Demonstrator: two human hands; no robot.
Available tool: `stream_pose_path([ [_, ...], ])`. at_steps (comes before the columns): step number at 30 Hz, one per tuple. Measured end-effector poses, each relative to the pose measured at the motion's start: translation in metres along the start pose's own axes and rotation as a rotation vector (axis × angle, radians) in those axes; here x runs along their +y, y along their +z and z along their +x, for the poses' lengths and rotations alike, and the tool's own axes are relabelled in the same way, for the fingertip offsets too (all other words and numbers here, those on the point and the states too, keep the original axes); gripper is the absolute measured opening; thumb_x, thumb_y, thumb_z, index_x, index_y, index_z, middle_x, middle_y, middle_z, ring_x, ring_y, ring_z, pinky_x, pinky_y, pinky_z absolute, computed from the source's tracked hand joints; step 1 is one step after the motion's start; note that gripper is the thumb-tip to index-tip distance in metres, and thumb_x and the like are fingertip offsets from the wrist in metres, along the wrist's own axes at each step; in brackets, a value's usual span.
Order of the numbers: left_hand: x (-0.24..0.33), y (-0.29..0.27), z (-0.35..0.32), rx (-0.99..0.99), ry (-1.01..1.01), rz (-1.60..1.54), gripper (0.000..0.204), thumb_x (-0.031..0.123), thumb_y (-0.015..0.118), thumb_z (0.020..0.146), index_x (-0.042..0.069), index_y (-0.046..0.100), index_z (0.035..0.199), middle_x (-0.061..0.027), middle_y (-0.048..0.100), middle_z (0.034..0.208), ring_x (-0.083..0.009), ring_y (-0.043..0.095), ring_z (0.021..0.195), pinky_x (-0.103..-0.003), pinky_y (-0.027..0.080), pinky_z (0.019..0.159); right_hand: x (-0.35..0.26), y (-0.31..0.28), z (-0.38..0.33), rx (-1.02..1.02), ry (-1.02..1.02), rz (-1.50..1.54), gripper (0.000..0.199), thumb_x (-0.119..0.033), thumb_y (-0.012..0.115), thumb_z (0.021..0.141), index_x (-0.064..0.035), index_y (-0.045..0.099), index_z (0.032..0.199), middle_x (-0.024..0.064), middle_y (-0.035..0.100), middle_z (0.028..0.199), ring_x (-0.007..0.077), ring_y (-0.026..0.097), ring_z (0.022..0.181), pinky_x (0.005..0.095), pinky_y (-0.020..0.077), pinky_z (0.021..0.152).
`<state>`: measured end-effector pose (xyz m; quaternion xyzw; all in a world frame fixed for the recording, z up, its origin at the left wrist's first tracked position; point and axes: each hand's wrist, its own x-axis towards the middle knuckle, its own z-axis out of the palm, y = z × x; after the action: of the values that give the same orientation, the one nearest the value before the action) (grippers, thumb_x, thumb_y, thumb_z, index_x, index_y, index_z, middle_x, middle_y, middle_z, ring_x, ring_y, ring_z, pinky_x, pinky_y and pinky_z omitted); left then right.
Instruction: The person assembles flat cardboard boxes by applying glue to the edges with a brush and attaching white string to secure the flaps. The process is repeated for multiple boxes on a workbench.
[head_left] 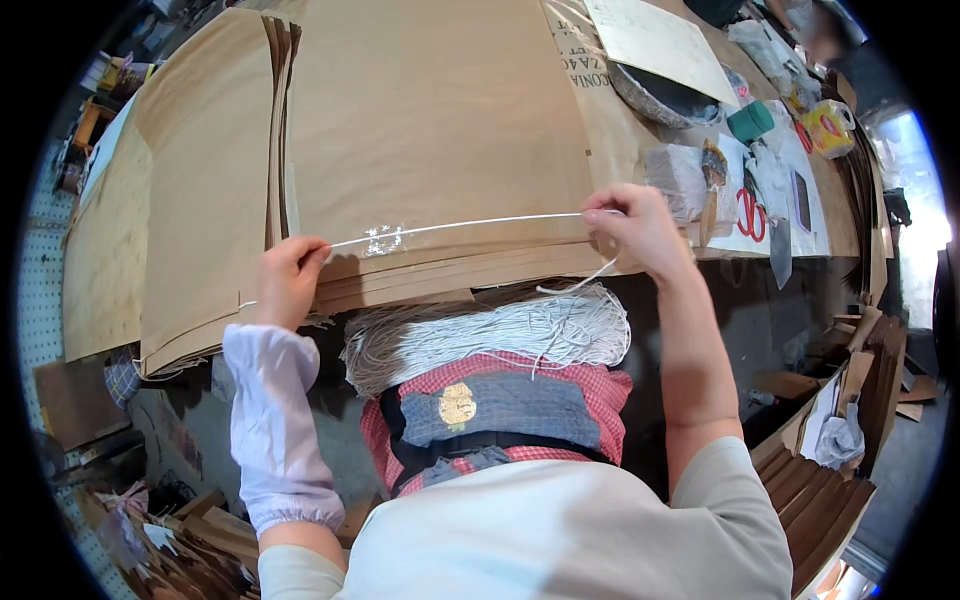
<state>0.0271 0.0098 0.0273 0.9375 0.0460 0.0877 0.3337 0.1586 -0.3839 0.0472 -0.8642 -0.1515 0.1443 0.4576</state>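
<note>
A length of white cord (455, 225) runs nearly straight between my two hands, above the front edge of a stack of brown paper sheets or bags (430, 120). My left hand (288, 280) pinches it at one end, and a short tail sticks out beyond that hand. At the other end my right hand (635, 228) closes its fingertips on the cord, with a loose tail hanging below. Across my lap lies a thick bundle of similar white cords (490, 335), just in front of the table edge.
To the right on the table are red-handled scissors (752, 215), a brush (712, 165), a green cup (750, 121), a bowl (668, 98) partly under a pale board (662, 42), and a yellow container (830, 128). Stacked brown sheets (815, 505) stand at lower right.
</note>
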Motion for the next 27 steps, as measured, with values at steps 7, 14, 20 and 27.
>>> stream_pose_path([
  [7, -0.018, 0.023, -0.008, 0.07, -0.234, -0.074, 0.01, 0.008, 0.069, 0.079, -0.002, 0.066, 0.081, -0.0077, 0.064, 0.071, -0.0133, 0.058, 0.063, -0.026, 0.047, 0.062, 0.044, 0.049, 0.014, 0.174, -0.005, -0.175, 0.01, -0.007, 0.069, 0.071, 0.0003, 0.064, 0.075, 0.0123, 0.061, 0.079, 0.0213, 0.061, 0.073, 0.0301, 0.049, 0.067],
  [14, 0.016, 0.025, -0.006, 0.379, 0.196, 0.605, 0.013, 0.004, 0.067, 0.071, 0.002, 0.061, 0.083, -0.0087, 0.056, 0.091, -0.028, 0.055, 0.091, -0.038, 0.045, 0.078, 0.036, 0.047, 0.009, 0.188, -0.002, -0.254, 0.017, -0.003, 0.069, 0.069, -0.001, 0.056, 0.08, 0.0113, 0.053, 0.087, 0.0211, 0.056, 0.076, 0.0311, 0.0465, 0.068],
  [20, 0.0, 0.028, -0.018, 0.017, 0.297, 0.564, 0.018, 0.0, 0.056, 0.069, 0.001, 0.058, 0.087, -0.0093, 0.056, 0.092, -0.0294, 0.054, 0.091, -0.039, 0.044, 0.075, 0.029, 0.038, 0.002, -0.056, 0.151, 0.472, 0.026, -0.001, 0.07, 0.07, -0.0094, 0.046, 0.075, -0.0039, 0.042, 0.072, 0.0039, 0.039, 0.066, 0.0195, 0.0319, 0.056],
  [27, -0.006, 0.021, -0.016, -0.087, 0.292, 0.147, 0.032, -0.005, 0.057, 0.074, -0.001, 0.062, 0.105, -0.0141, 0.058, 0.106, -0.0314, 0.054, 0.099, -0.034, 0.045, 0.084, 0.004, 0.074, 0.004, 0.522, -0.506, -0.419, 0.027, -0.001, 0.073, 0.067, -0.0033, 0.062, 0.091, 0.0085, 0.062, 0.087, 0.0248, 0.062, 0.082, 0.0348, 0.0514, 0.073],
])
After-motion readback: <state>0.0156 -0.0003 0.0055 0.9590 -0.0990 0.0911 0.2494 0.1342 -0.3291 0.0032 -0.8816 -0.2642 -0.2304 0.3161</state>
